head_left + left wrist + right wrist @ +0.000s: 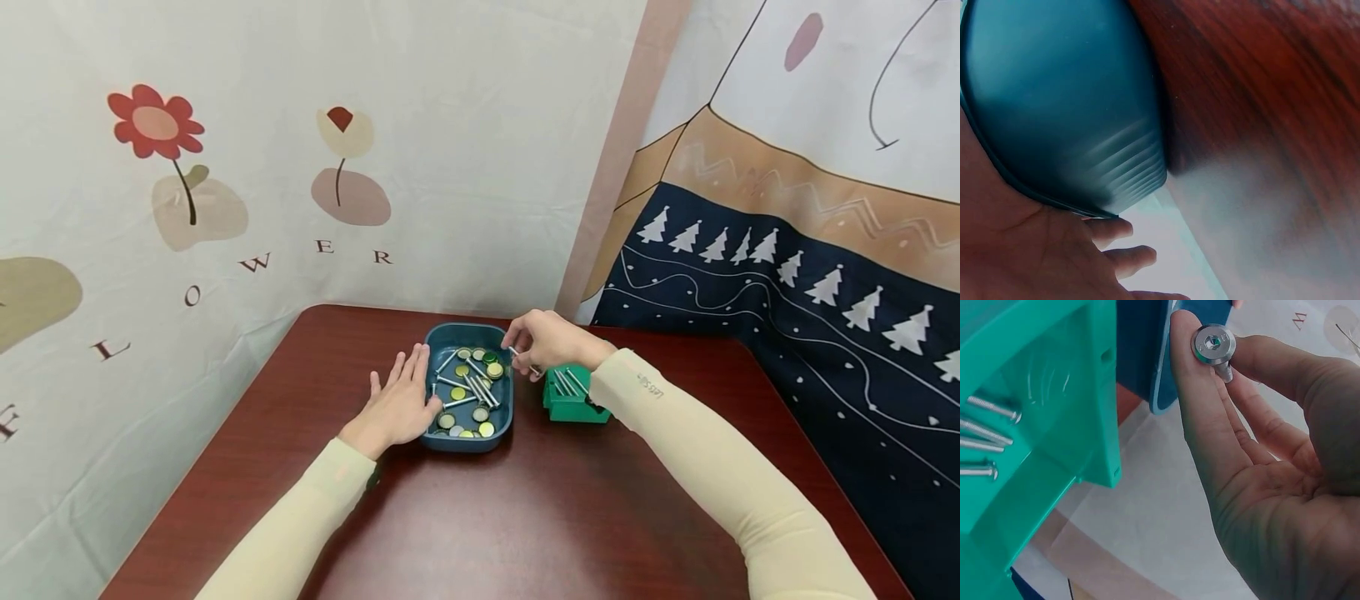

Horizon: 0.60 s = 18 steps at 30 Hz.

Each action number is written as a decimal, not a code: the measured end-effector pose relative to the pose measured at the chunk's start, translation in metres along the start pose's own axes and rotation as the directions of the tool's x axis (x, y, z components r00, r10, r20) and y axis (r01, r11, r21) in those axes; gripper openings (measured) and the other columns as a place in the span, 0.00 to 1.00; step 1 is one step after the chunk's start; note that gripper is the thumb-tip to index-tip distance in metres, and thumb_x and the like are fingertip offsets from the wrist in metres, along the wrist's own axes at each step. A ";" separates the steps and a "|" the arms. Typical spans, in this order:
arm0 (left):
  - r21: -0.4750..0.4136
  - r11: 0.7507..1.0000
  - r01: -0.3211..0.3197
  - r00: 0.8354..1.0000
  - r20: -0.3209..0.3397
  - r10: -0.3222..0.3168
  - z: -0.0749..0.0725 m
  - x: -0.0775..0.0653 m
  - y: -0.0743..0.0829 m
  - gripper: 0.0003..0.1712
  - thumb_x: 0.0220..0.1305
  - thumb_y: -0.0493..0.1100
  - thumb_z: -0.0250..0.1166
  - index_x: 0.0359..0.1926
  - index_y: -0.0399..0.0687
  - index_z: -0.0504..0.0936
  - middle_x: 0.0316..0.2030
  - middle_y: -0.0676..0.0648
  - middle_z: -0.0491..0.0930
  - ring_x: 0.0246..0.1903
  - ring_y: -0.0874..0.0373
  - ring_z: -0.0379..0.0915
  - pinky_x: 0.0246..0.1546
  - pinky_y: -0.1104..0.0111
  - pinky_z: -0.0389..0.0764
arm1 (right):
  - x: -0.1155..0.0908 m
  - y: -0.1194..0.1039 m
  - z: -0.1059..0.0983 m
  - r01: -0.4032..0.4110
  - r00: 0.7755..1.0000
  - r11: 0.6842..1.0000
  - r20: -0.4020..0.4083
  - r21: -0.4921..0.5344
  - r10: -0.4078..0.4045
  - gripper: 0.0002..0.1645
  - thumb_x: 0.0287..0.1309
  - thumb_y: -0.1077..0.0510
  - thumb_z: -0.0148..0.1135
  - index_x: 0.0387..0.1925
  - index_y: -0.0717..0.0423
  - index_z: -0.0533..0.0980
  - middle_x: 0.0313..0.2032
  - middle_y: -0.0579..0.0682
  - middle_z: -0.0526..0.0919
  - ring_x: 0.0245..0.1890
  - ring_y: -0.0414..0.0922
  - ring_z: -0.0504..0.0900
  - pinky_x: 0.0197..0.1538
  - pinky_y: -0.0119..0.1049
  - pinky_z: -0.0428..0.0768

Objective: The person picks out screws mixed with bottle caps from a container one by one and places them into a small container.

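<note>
Head view: pale sleeves (682, 425) come in from the near side. Left hand (397, 408) lies on the left rim of a blue tray (465, 446), palm touching, fingers straight and apart; that grip clamps nothing. Tray holds loose bolts (480, 392), jumbled mid-tray, plus round caps (486, 429), gold, silvery and a green one, scattered around and under them. Just right of the tray, not touching, sits a green bin (577, 412) with several bolts lying in it. Right hand (551, 342) is up between the two, by the tray's right rim; its grip is clamped, thumb and fingers pinching one bolt (1212, 344), hex-socket head showing in right wrist view. Surface: glossy reddish-brown bench (480, 517). Far: white cloth (480, 167) with printed flowers and letters; far right, dark blue cloth (705, 292) with white trees.
</note>
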<state>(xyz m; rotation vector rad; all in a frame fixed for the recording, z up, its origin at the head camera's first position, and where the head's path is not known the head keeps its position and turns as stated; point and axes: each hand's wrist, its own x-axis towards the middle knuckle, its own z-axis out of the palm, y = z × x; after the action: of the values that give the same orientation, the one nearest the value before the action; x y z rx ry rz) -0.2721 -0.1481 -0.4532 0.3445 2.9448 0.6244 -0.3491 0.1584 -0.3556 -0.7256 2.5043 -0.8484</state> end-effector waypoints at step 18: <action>0.000 1.000 0.007 1.000 -0.004 -0.007 0.000 0.001 0.000 0.56 0.87 0.55 0.59 0.97 0.44 0.36 0.97 0.38 0.39 0.97 0.32 0.34 0.88 0.18 0.39 | -0.009 0.016 -0.016 -0.047 0.999 0.999 -0.022 -0.009 0.047 0.13 0.78 0.65 0.73 0.59 0.57 0.87 0.43 0.59 0.94 0.33 0.48 0.95 0.47 0.52 0.98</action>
<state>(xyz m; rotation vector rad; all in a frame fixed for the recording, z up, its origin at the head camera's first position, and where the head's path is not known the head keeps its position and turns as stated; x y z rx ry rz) -0.2726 -0.1479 -0.4536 0.3338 2.9483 0.6242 -0.3555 0.1815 -0.3528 -0.6608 2.5359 -0.8332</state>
